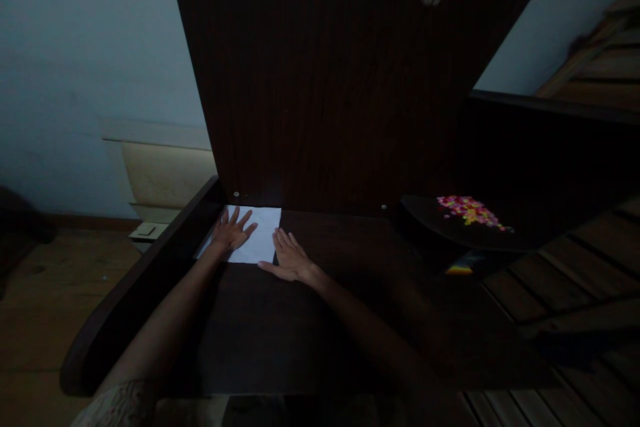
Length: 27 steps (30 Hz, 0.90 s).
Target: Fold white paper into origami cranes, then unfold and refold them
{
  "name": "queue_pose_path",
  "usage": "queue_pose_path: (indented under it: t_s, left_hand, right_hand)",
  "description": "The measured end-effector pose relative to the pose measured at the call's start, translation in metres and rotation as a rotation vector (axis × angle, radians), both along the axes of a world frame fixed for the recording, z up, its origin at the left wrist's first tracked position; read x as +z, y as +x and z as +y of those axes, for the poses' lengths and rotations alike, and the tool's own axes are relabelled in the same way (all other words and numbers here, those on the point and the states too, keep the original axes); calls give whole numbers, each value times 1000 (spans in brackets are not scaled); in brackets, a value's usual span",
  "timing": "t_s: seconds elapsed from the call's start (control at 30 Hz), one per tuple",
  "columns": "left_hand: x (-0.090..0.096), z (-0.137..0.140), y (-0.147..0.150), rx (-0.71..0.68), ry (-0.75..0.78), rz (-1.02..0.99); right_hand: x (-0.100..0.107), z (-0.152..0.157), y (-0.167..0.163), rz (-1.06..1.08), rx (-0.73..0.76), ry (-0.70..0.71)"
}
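Observation:
A white sheet [263, 233], paper or thin cloth, lies flat in the back left corner of a dark wooden surface [260, 327]. My left hand [231, 232] rests on its left part with the fingers spread. At the sheet's right edge lies my right hand [291, 257], palm down, fingers stretched out and the thumb apart, touching the edge. Neither hand grips anything. The sheet's left side is partly covered by my left hand.
A tall dark panel [320, 93] rises behind the surface, and a raised side board [145, 287] borders its left. On a rounded shelf [425, 213] at the right lies a pile of small pink, red and yellow pieces [473, 210]. The room is dim.

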<state>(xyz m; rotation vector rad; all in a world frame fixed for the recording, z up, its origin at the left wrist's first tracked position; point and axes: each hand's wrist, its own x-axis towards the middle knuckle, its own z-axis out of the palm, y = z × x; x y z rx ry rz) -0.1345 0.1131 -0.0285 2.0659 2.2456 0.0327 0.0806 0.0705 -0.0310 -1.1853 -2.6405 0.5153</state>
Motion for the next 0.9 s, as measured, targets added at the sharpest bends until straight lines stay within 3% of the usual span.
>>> queue_pose_path:
  t_s: [0.13, 0.27, 0.33, 0.47, 0.63, 0.77, 0.9]
  left_hand:
    - [7, -2, 4, -21, 20, 39]
    - [19, -12, 13, -102, 139, 93]
    - [22, -19, 18, -63, 159, 76]
    - [14, -34, 23, -63, 100, 34]
    - [0, -39, 23, -40, 47, 18]
    - [3, -37, 25, -66, 97, -3]
    - [9, -41, 22, -125, 204, -27]
  right_hand:
    - [8, 8, 19, 46, -11, -115]
    - [10, 13, 24, 55, 15, -90]
    - [9, 13, 22, 68, 13, -81]
    - [10, 15, 17, 112, 5, -118]
    - [17, 24, 25, 118, -56, -267]
    - [21, 28, 63, 213, -113, -304]
    - [24, 23, 124, 355, -171, -224]
